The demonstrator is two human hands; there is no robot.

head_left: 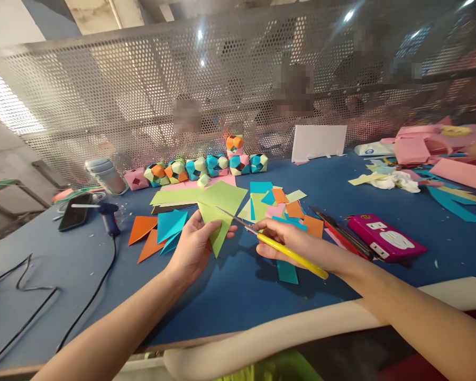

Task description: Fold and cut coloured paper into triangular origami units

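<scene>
My left hand (pixel 196 238) pinches a light green sheet of paper (pixel 226 197) above the blue table, its thumb lying on top. In my right hand (pixel 281 238) is a pair of scissors (pixel 291 255) with a yellow handle; the blades lie against the green paper's right part. Whether the blades are apart is hard to see. Orange folded triangles (pixel 143 231) and blue ones (pixel 170 225) rest left of my left hand. Beyond my right hand is a pile of cut paper scraps (pixel 293 209) in orange, blue, pink and green.
A row of folded paper balls (pixel 196 168) lines the table's back. At left are a glue gun (pixel 110 218) with its cord, a phone (pixel 74 212) and a bottle (pixel 106 175). Rightward lie a magenta pouch (pixel 384 238), pens (pixel 341 231) and crumpled tissue (pixel 394 180). A perforated screen (pixel 143 90) stands behind.
</scene>
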